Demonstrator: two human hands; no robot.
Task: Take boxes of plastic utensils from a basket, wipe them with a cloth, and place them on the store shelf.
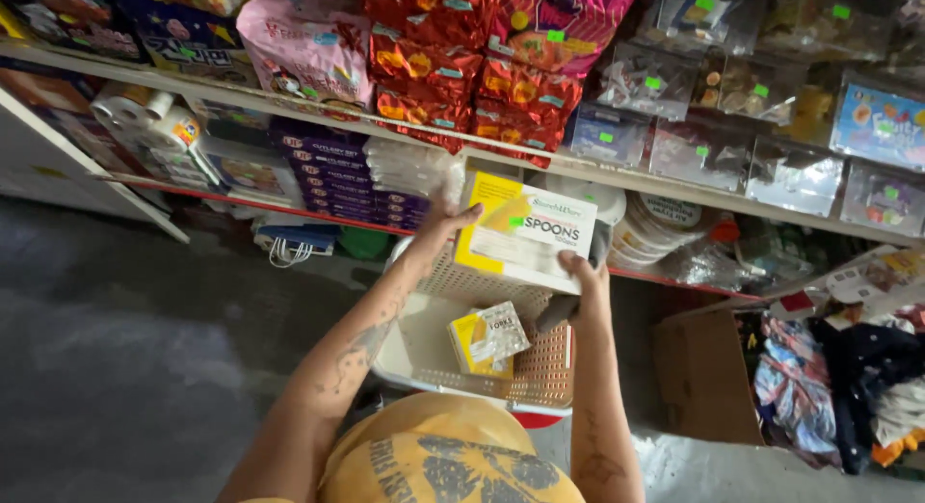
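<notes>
Both hands, left hand [445, 219] and right hand [581, 272], clasp the yellow-white box [525, 231] at twelve o'clock above the basket [544, 368]; one small box [487, 337] already lies inside, this one not yet in

Yellow-and-white flat cardboard box [525, 233] held between left hand [438, 224] and right hand [583, 277], directly above white perforated plastic basket [544, 368]. Smaller yellow-and-clear cutlery packet [487, 339] lies inside basket. Long two-tier wooden shelf [674, 187] behind box. Brown open cardboard carton [703, 378] on floor right of basket.
</notes>
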